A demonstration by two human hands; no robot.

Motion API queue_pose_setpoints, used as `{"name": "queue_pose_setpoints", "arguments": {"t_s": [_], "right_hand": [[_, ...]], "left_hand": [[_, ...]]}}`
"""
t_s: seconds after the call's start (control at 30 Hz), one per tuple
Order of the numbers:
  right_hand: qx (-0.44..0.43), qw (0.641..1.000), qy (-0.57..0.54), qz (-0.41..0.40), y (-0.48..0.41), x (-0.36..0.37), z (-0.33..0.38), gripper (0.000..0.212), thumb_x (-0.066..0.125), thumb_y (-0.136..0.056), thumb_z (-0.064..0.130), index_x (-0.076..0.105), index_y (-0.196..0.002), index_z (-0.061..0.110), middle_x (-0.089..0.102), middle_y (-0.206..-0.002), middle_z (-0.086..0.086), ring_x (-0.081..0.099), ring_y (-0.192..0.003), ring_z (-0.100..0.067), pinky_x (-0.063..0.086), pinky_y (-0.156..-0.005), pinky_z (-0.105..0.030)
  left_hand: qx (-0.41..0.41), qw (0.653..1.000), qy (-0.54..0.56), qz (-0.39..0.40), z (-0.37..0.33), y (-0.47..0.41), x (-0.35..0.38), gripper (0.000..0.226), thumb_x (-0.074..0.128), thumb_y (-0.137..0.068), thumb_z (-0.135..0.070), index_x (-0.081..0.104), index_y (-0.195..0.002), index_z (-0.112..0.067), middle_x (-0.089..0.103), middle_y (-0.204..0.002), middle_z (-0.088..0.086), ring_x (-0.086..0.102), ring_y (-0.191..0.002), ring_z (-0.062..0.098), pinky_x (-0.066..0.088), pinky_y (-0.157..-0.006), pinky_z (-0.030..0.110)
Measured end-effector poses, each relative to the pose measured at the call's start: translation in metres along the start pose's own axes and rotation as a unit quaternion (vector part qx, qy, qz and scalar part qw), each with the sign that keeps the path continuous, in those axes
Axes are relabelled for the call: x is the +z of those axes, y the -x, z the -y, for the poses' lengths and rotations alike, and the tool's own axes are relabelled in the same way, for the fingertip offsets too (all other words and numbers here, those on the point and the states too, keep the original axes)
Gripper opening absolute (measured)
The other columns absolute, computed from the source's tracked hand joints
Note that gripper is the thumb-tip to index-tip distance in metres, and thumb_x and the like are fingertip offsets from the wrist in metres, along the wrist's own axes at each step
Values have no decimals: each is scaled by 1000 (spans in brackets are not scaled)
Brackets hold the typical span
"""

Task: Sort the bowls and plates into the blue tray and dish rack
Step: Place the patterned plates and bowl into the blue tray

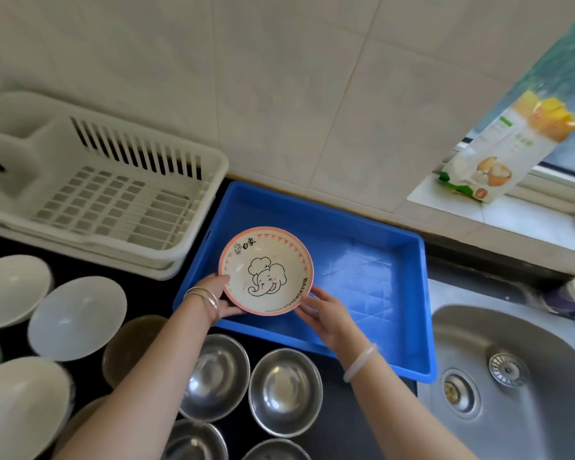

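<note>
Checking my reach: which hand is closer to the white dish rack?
Left. The left hand holds the elephant bowl on its rack side, close to the dish rack; the right hand holds the opposite rim, over the blue tray.

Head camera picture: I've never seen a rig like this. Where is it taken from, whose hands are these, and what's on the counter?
There is no machine here. A person wears one wide-angle camera on the head, so you look down along their arms. The left hand and right hand hold a pink-rimmed ceramic bowl with an elephant drawing by opposite edges, over the near left part of the blue plastic tray. Left of the tray stands a white plastic dish rack. On the black counter, nearer the person, sit round steel bowls and plain white bowls. A steel sink is on the right.
</note>
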State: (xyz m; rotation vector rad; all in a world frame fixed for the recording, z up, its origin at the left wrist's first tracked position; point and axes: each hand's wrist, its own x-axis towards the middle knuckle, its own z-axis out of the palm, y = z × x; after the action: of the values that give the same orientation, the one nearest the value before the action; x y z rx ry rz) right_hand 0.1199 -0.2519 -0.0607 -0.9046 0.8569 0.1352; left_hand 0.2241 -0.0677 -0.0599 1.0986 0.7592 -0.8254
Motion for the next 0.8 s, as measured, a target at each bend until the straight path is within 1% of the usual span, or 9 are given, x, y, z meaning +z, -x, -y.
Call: {"name": "queue_pose_setpoints", "arguments": {"t_s": [0.13, 0.2, 0.27, 0.33, 0.4, 0.5, 0.6, 0.7, 0.8], "right_hand": [[-7, 999, -47, -21, -4, 10, -5, 28, 57, -90, -3, 53, -117, 4, 72, -93, -13, 70, -86, -22, 59, -66, -23], [-16, 999, -44, -23, -8, 18, -3, 21, 57, -91, -2, 55, -111, 5, 71, -94, -12, 69, -87, -22, 59, -69, -24], [-25, 998, -41, -31, -12, 26, -2, 15, 56, -91, -1, 56, -102, 8, 70, -94, -11, 68, -91, -23, 57, -76, -26], [-35, 998, -40, -37, -15, 33, 0, 13, 57, -91, -1, 57, -96, 11, 69, -93, -10, 66, -92, -24, 52, -84, -29], [-44, 997, -46, -36, -19, 40, 3, 13, 57, -91, 0, 56, -99, 10, 69, -94, -10, 67, -91, -23, 51, -87, -30], [-58, 997, -38, -44, -25, 47, 6, 19, 59, -90, 2, 55, -108, 9, 68, -103, -13, 66, -94, -22, 56, -75, -23], [-66, 995, -43, -65, -30, 50, 8, 23, 59, -91, 3, 54, -112, 9, 65, -112, -15, 66, -94, -21, 57, -64, -17], [-72, 993, -45, -77, -33, 52, 11, 27, 58, -91, 3, 54, -118, 7, 64, -115, -15, 66, -94, -21, 57, -62, -17], [-79, 993, -49, -73, -35, 55, 13, 26, 60, -90, 3, 55, -115, 6, 65, -112, -16, 67, -88, -18, 57, -63, -17]], "left_hand": [[28, 999, 42, 0, 5, -4, 1, 39, 38, -94, -1, 40, -133, -6, 46, -136, 22, 46, -123, 40, 43, -89, 55], [43, 997, 60, -1, 5, -5, 2, 37, 40, -95, -3, 42, -132, -5, 48, -135, 22, 48, -121, 39, 45, -85, 48], [49, 997, 56, 2, 5, -6, 4, 39, 41, -96, -11, 40, -135, -11, 48, -136, 18, 50, -118, 40, 47, -84, 47], [50, 997, 53, 6, 4, -6, 6, 41, 40, -97, -19, 37, -138, -19, 47, -135, 14, 52, -116, 43, 47, -85, 51], [67, 996, 60, 0, 3, -8, 9, 40, 40, -97, -21, 38, -137, -20, 47, -135, 12, 52, -116, 42, 47, -88, 48], [105, 992, 60, -23, 2, -13, 13, 38, 42, -97, -22, 43, -134, -15, 48, -137, 16, 51, -119, 38, 43, -98, 45], [115, 991, 68, -26, 0, -17, 16, 39, 44, -96, -24, 44, -133, -12, 50, -135, 17, 51, -120, 35, 43, -98, 43], [119, 990, 75, -22, -3, -20, 19, 40, 44, -96, -25, 45, -134, -12, 51, -133, 16, 52, -119, 33, 45, -94, 39], [118, 989, 92, -7, -8, -24, 21, 38, 46, -95, -24, 48, -131, -10, 53, -131, 16, 55, -111, 29, 48, -91, 37]]}}
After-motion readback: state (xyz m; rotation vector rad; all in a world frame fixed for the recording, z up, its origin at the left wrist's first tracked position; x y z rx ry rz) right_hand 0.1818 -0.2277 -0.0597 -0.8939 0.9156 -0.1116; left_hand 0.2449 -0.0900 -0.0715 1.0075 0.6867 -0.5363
